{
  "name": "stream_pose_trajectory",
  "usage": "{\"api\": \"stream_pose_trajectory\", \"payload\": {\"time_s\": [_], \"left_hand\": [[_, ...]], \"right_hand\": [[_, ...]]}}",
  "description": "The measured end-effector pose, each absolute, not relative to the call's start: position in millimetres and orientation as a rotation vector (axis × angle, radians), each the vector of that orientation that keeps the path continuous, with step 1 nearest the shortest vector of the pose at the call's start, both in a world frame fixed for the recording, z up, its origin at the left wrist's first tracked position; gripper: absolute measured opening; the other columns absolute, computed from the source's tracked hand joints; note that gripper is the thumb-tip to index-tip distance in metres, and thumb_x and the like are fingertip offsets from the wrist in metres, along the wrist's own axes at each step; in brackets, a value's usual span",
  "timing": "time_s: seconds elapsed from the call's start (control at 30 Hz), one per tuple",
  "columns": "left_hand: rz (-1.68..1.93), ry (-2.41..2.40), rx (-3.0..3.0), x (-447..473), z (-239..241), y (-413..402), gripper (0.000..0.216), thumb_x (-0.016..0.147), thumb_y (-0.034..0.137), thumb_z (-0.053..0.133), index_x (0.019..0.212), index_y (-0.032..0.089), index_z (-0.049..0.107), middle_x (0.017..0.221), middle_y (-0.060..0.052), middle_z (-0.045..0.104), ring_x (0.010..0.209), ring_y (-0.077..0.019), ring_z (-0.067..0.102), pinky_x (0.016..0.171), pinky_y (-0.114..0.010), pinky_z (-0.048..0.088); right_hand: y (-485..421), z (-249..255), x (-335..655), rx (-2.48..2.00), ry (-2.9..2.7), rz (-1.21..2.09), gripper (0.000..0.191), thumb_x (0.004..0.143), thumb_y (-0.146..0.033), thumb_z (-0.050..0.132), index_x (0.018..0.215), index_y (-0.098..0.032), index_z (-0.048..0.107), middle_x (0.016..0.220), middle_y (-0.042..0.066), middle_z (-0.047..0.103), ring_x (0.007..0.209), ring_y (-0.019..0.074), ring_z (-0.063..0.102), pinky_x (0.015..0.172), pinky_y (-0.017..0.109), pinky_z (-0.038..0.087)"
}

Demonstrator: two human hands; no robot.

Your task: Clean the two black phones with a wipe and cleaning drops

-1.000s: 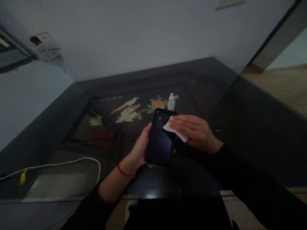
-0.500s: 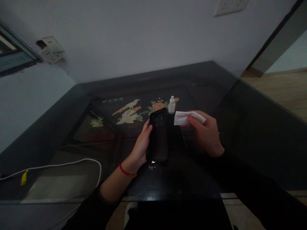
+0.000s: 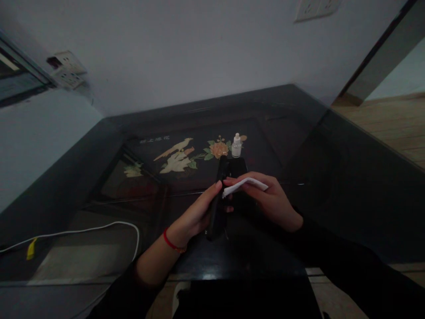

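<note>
A black phone [image 3: 217, 218] stands tilted on edge in my left hand [image 3: 195, 212], whose fingers wrap round it; a red bracelet is on that wrist. My right hand [image 3: 274, 201] pinches a folded white tissue [image 3: 244, 184] and brings its left end against the phone's right side. Behind the hands, a small clear dropper bottle [image 3: 236, 147] with a white cap stands upright. A dark flat rectangular object [image 3: 238, 165] lies on the table just in front of the bottle, partly hidden by my right hand.
The glossy dark table [image 3: 292, 133] carries a bird-and-flower picture [image 3: 177, 159]. A white cable [image 3: 83, 230] with a yellow tag [image 3: 31, 249] runs along the left. Sockets [image 3: 68, 68] sit on the wall at the far left.
My left hand has turned the phone from face-up onto its edge. My right hand has moved left and slightly nearer, bringing the tissue from beside the bottle to the phone.
</note>
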State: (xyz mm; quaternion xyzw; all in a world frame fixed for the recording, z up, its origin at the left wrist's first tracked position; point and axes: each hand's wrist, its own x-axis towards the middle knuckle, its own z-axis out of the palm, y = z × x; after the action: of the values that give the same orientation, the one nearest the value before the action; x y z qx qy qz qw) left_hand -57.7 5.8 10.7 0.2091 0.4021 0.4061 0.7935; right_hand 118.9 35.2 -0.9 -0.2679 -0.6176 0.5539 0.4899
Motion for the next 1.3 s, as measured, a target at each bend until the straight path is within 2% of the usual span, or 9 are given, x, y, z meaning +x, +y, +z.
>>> {"api": "stream_pose_trajectory", "payload": {"time_s": [0.17, 0.27, 0.43, 0.53, 0.63, 0.77, 0.97, 1.17, 1.3], "left_hand": [[0.841, 0.630, 0.239, -54, 13, 9, 0.046, 0.095, 0.047, 0.036, 0.119, 0.016, 0.061, 0.113, -0.011, 0.067, 0.107, -0.0249, 0.061, 0.097, -0.053, 0.043], [0.767, 0.526, 0.242, -50, 13, 6, 0.054, 0.095, 0.050, 0.032, 0.128, 0.014, 0.055, 0.122, -0.015, 0.064, 0.118, -0.0288, 0.056, 0.101, -0.054, 0.038], [0.704, 0.615, 0.258, -46, 7, 0, 0.052, 0.095, 0.049, 0.035, 0.134, 0.017, 0.049, 0.112, -0.013, 0.068, 0.101, -0.0268, 0.066, 0.096, -0.051, 0.043], [0.741, 0.698, 0.194, -44, 3, 1, 0.049, 0.095, 0.047, 0.039, 0.132, 0.017, 0.049, 0.103, -0.011, 0.071, 0.088, -0.0242, 0.069, 0.091, -0.051, 0.047], [0.742, 0.684, 0.194, -43, 3, 2, 0.051, 0.095, 0.048, 0.038, 0.132, 0.015, 0.050, 0.099, -0.012, 0.071, 0.082, -0.0240, 0.069, 0.085, -0.050, 0.050], [0.736, 0.564, 0.274, -42, 4, 2, 0.050, 0.096, 0.047, 0.035, 0.137, 0.021, 0.046, 0.113, -0.013, 0.067, 0.097, -0.0281, 0.066, 0.082, -0.049, 0.051], [0.712, 0.672, 0.209, -42, 2, 3, 0.053, 0.093, 0.054, 0.038, 0.117, 0.013, 0.061, 0.091, -0.012, 0.071, 0.077, -0.0230, 0.068, 0.080, -0.047, 0.053], [0.820, 0.583, 0.294, -41, 2, 4, 0.052, 0.095, 0.055, 0.030, 0.134, 0.027, 0.049, 0.102, -0.009, 0.070, 0.084, -0.0241, 0.068, 0.079, -0.048, 0.052], [0.803, 0.697, 0.136, -44, -10, 8, 0.052, 0.094, 0.053, 0.037, 0.109, 0.012, 0.065, 0.070, -0.006, 0.069, 0.063, -0.0166, 0.065, 0.073, -0.032, 0.052]], "right_hand": [[50, 5, 133, -0.948, -1.414, 0.832, 0.013, 0.087, -0.025, 0.060, 0.092, -0.022, 0.072, 0.089, 0.000, 0.074, 0.081, 0.0167, 0.068, 0.074, 0.031, 0.054], [57, 8, 141, -1.065, -1.452, 0.512, 0.017, 0.088, -0.024, 0.057, 0.096, -0.020, 0.071, 0.091, 0.002, 0.074, 0.083, 0.0178, 0.069, 0.072, 0.032, 0.055], [52, 3, 137, -0.777, -1.961, 0.305, 0.037, 0.091, -0.011, 0.046, 0.122, -0.022, 0.061, 0.123, 0.005, 0.066, 0.116, 0.0184, 0.061, 0.100, 0.040, 0.049], [48, 0, 133, -0.553, -2.173, 0.193, 0.041, 0.090, -0.008, 0.045, 0.126, -0.021, 0.057, 0.129, 0.007, 0.063, 0.125, 0.0187, 0.054, 0.107, 0.044, 0.043], [52, 0, 136, -0.536, -2.211, 0.110, 0.040, 0.090, -0.006, 0.045, 0.125, -0.020, 0.058, 0.128, 0.009, 0.063, 0.126, 0.0199, 0.053, 0.107, 0.046, 0.042], [58, 1, 144, -0.658, -2.134, 0.082, 0.043, 0.089, -0.004, 0.043, 0.127, -0.020, 0.056, 0.129, 0.010, 0.062, 0.124, 0.0195, 0.054, 0.107, 0.047, 0.042], [50, 1, 135, -0.485, -2.246, 0.086, 0.036, 0.090, -0.008, 0.046, 0.122, -0.017, 0.059, 0.125, 0.010, 0.065, 0.124, 0.0201, 0.055, 0.107, 0.046, 0.043], [50, 2, 137, -0.586, -2.188, 0.125, 0.037, 0.091, -0.008, 0.044, 0.125, -0.018, 0.057, 0.125, 0.011, 0.065, 0.123, 0.0197, 0.056, 0.105, 0.046, 0.045], [32, 3, 124, -0.331, -2.301, 0.058, 0.030, 0.094, -0.013, 0.044, 0.119, -0.012, 0.060, 0.121, 0.013, 0.067, 0.123, 0.0203, 0.055, 0.106, 0.044, 0.046]]}}
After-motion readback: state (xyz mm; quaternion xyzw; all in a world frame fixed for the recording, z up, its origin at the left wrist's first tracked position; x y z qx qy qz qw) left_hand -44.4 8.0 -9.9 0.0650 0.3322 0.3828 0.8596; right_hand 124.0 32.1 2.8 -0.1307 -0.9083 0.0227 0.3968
